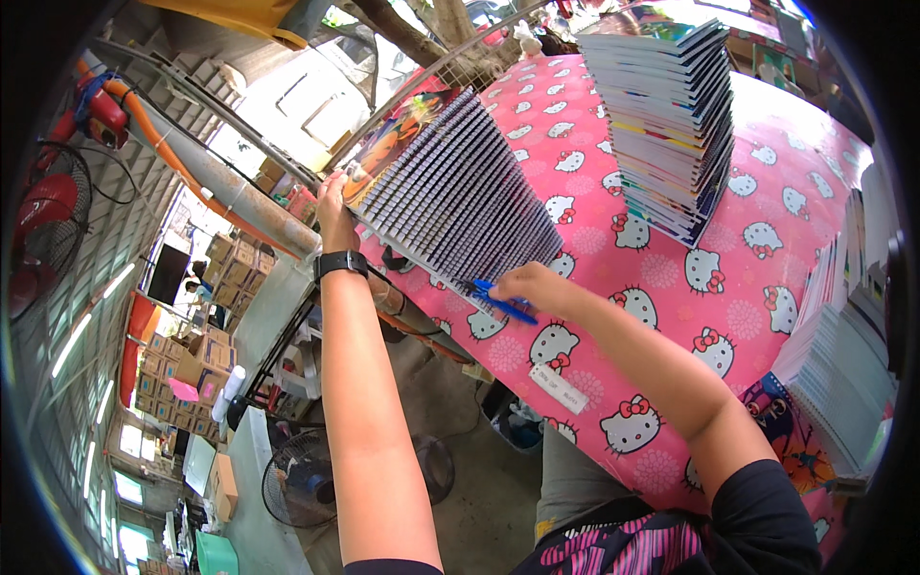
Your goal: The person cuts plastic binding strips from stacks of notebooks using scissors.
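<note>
A tall stack of spiral-bound notebooks (460, 196) stands on the pink table, its rows of dark coils facing me and a colourful cover on top. My left hand (333, 211), with a black watch on the wrist, grips the left edge of the stack, its fingers bent over the corner. At the lower right corner of the same stack, my right hand (539, 287) is closed on blue-handled pliers (513, 309). The pliers' dark tip is at the coil ends of a low notebook; whether it touches the wire is too small to tell.
A fanned stack of books (661, 134) stands at the back right, more spiral-bound notebooks (834, 355) at the right edge. A white paper slip (558, 388) lies near the table's front edge. Left of the table are a metal pipe (259, 206) and a floor fan (299, 474).
</note>
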Demonstrator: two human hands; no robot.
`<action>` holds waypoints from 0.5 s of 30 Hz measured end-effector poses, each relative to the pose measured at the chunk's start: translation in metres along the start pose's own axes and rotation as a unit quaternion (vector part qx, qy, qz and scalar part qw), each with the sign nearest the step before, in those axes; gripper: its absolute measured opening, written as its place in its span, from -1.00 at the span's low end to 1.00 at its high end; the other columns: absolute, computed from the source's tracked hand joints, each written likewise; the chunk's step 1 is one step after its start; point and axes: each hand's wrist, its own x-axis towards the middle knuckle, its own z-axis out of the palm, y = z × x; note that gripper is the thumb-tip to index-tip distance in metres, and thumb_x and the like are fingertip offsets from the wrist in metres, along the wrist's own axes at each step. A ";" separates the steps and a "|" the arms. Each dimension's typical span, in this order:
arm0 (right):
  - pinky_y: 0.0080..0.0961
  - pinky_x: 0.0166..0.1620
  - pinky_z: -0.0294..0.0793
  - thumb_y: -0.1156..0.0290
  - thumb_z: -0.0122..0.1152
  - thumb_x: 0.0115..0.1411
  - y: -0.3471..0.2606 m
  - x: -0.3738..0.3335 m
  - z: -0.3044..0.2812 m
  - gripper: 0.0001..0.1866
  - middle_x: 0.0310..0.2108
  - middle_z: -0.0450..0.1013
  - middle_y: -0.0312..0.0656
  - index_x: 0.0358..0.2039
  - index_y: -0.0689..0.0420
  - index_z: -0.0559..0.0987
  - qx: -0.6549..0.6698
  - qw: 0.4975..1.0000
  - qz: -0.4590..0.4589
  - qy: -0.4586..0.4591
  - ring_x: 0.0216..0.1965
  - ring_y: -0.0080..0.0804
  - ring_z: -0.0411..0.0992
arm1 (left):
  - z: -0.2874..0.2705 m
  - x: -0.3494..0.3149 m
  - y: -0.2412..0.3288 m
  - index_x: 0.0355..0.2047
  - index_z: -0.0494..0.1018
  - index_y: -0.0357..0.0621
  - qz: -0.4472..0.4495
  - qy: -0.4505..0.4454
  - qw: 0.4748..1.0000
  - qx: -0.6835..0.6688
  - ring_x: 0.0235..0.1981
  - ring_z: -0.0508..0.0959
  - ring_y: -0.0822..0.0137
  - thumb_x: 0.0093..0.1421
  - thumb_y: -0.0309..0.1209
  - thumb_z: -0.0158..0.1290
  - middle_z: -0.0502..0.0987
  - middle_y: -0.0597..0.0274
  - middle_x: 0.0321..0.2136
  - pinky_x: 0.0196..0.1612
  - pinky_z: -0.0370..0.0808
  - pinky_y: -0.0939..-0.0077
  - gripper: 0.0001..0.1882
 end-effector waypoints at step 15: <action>-0.33 -0.07 0.23 0.24 0.31 -0.18 0.009 -0.017 0.016 -0.42 -0.21 0.37 -0.24 -0.05 -0.03 0.48 -0.480 0.802 -0.287 0.207 -0.13 -0.30 0.29 | 0.004 -0.001 0.001 -0.13 0.40 -0.26 0.003 0.022 0.999 -0.026 -0.27 0.49 0.38 0.14 -0.37 -0.05 0.47 0.22 -0.29 -0.17 0.43 0.51 -0.69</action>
